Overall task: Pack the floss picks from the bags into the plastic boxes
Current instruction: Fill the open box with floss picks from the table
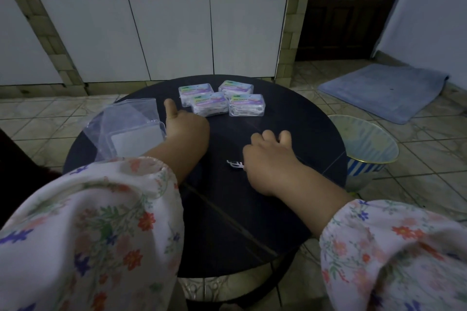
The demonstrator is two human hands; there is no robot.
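Dim light, head view looking down on a round dark worktop over a tiled floor.

Four plastic boxes sit clustered at the far middle of the worktop, lids on, printed labels up, white floss picks showing through the clear walls. The four touch or nearly touch; two at the back, two in front.

At the left edge lie clear bags, flattened and overlapping, with one clear open box lying on them, its pale base showing.

Left hand rests just beside the open box and in front of the box cluster. Its fingers are curled under into a fist; the thumb sticks up and away. Cannot tell whether anything lies inside the curl.

Right hand rests knuckles-up on the near middle of the worktop, well apart from the boxes. Its fingers are bent down together onto the surface. A few loose white floss picks poke out at the thumb side, under the hand's edge; the hand appears to pinch them, though the grip itself is hidden.

Both arms wear floral sleeves.

Off the worktop to the right stands a blue-striped bin; beyond it a blue mat lies on the floor.
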